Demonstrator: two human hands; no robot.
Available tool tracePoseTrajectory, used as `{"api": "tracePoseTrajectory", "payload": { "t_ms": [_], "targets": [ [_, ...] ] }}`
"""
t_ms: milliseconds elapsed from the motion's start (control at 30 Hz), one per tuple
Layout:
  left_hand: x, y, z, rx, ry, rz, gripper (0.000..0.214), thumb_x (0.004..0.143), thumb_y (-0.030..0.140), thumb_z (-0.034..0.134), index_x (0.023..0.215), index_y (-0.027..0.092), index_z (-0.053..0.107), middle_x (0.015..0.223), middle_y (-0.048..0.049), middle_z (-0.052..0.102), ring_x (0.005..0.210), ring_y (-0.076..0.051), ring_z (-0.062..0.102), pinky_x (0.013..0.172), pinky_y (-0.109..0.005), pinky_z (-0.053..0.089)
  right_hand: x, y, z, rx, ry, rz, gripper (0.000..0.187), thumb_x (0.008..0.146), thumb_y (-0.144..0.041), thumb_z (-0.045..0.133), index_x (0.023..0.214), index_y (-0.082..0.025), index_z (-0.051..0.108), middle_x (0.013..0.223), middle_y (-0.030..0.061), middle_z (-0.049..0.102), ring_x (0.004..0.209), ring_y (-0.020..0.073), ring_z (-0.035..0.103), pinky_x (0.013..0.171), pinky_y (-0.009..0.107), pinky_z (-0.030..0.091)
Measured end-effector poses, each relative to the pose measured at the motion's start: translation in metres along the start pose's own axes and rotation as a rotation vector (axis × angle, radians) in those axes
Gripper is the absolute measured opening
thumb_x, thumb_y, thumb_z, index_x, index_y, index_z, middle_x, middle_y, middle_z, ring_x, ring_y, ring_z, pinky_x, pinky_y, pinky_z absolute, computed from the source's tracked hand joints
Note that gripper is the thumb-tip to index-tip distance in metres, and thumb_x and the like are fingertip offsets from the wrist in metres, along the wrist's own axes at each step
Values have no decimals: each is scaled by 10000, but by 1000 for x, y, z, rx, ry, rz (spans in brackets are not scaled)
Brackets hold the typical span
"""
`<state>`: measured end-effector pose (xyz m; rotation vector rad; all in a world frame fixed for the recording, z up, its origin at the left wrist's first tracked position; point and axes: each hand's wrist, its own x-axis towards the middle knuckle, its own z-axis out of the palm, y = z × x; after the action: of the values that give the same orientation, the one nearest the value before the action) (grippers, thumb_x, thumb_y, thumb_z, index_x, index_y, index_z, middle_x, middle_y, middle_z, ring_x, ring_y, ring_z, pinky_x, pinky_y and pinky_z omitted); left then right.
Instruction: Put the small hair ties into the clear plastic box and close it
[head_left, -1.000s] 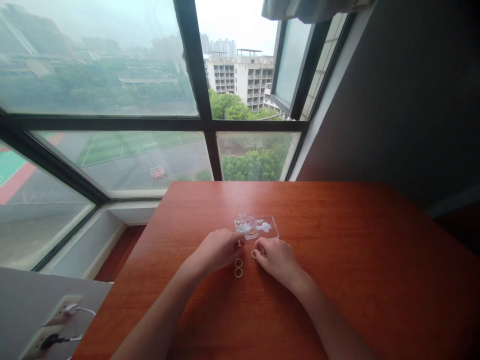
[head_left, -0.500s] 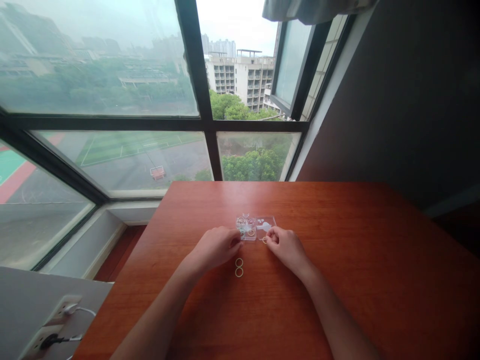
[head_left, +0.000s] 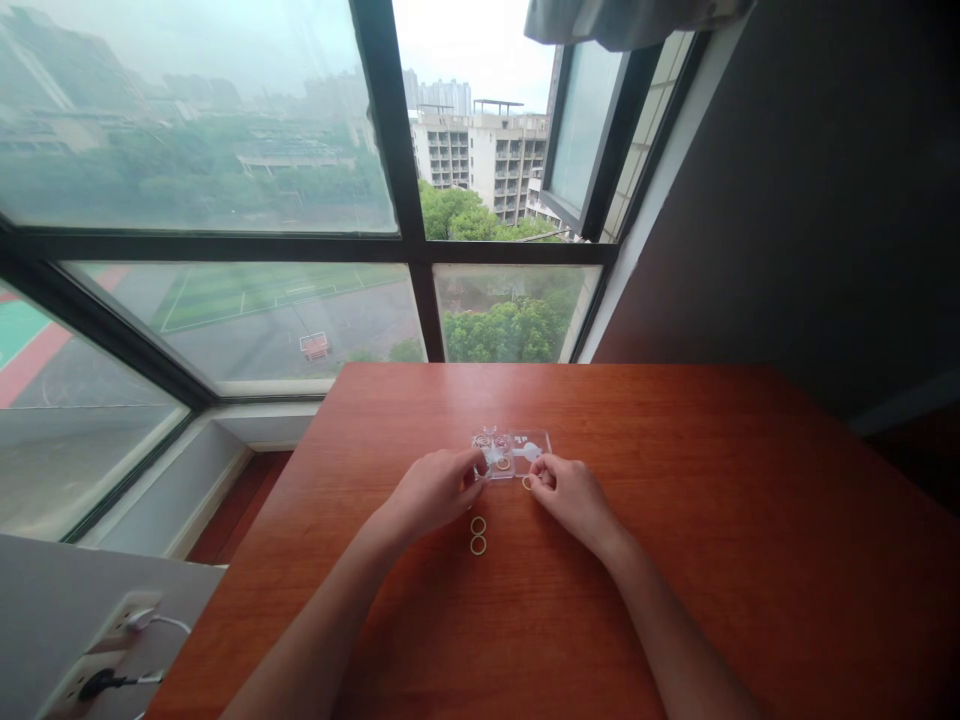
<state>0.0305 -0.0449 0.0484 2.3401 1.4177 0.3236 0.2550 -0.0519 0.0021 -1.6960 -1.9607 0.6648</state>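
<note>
A small clear plastic case lies open on the reddish wooden table, with several small rings inside. My left hand rests at the case's left edge, fingers curled against it. My right hand sits just below the case's lid half and pinches a small yellow ring between thumb and forefinger. Two more yellow rings lie on the table between my hands, closer to me.
Large windows with dark frames stand beyond the table's far edge. A dark wall runs along the right. At the lower left, a grey surface carries a power strip with plugged cables.
My right hand has carried the yellow ring up from the table toward the case over the past second, then drew back slightly. My left hand shifted up to the case's left edge.
</note>
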Motion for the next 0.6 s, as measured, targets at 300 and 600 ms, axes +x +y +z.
{"api": "tracePoseTrajectory", "payload": {
  "t_ms": [300,600],
  "targets": [
    [2,15,7,-265,47,73,131,853,268,528,838,190,633,739,4,638,621,-104,507,584,-194,352,-7,-15,6,188,97,-211,96,813,-233,546,796,-202,635,566,-45,549,519,103,503,555,197,354],
    [6,12,18,-334,124,58,100,825,241,576,800,179,650,684,18,601,607,-95,478,571,-189,349,-9,-17,9,152,165,-242,107,820,-244,543,799,-197,637,561,-43,532,518,103,494,553,202,343]
  ]
}}
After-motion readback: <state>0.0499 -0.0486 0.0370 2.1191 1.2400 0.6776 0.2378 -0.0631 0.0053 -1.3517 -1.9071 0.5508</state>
